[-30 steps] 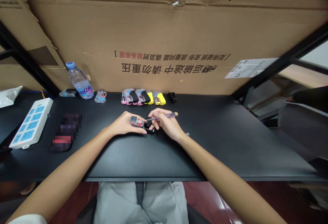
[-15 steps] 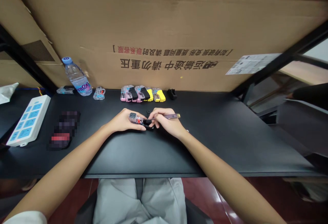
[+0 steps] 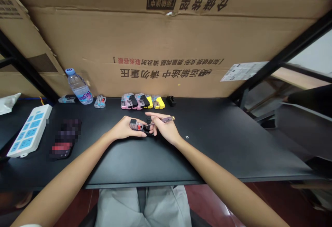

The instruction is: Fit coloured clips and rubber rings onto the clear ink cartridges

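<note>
Near the middle of the black table, my left hand (image 3: 123, 128) is closed around a small clear-plastic device (image 3: 135, 125) with a dark square on top and a red part inside. Its black end points toward my other hand. My right hand (image 3: 165, 127) pinches a slim screwdriver (image 3: 167, 119) with a translucent purple handle and a gold end cap. The thin shaft slants down to the device's black end; its tip is too small to make out. Small black parts (image 3: 148, 119) lie just behind the device, partly hidden by my right fingers.
Behind stand several clear devices with pink, black and yellow parts (image 3: 141, 101), a black piece (image 3: 171, 100), another clear device (image 3: 100, 101) and a water bottle (image 3: 80, 88). To the left lie a power strip (image 3: 30, 130) and a phone (image 3: 63, 153). A small white ring (image 3: 187, 137) sits right. Cardboard (image 3: 155, 36) walls the back.
The view has tilted upward slightly, so things sit lower. The screwdriver handle has shifted and tilts more steeply, and the white ring beside my right wrist shows more fully. Both grips hold.
</note>
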Demonstrator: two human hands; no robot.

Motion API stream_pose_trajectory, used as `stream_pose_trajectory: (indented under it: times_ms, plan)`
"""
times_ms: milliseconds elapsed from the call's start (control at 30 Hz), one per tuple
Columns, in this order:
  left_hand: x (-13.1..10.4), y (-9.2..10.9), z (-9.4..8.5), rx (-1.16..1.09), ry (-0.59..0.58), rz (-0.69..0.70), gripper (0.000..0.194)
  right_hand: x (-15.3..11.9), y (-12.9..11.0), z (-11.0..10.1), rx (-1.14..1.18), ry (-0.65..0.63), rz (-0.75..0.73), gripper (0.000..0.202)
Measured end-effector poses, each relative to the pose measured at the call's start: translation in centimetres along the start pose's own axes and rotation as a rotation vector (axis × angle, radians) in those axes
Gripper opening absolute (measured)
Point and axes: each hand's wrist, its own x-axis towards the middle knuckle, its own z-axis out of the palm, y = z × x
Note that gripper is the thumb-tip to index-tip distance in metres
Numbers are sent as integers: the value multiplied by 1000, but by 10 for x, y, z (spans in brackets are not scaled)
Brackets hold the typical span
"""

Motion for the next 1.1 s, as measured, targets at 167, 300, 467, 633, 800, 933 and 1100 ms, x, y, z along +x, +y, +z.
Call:
stream_pose_trajectory:
  times_ms: [167, 300, 467, 633, 800, 933, 1100]
  plan:
    - [1, 1, 0, -54, -36, 9, 63, -2, 0, 5, -15, 28, -14, 61]
    - [0, 2, 0, -43, -38, 0, 63, -3, -1, 10, 25, 86, -10, 62]
    - [-1, 2, 0, -16, -16, 5, 63, -3, -1, 12, 54, 124, 14, 62]
    - [3, -3, 0, -63, 13, -28, 70, 0, 1, 8, 114, 139, 13, 62]
    - [4, -5, -1, -99, 23, -47, 76, 3, -2, -3, 121, 203, -20, 59]
    - [4, 0, -2, -70, 21, -17, 71, 5, -5, -11, 90, 231, -52, 58]
    - [2, 2, -3, -4, 1, -5, 58, 7, -3, -18, -105, 235, -35, 57]
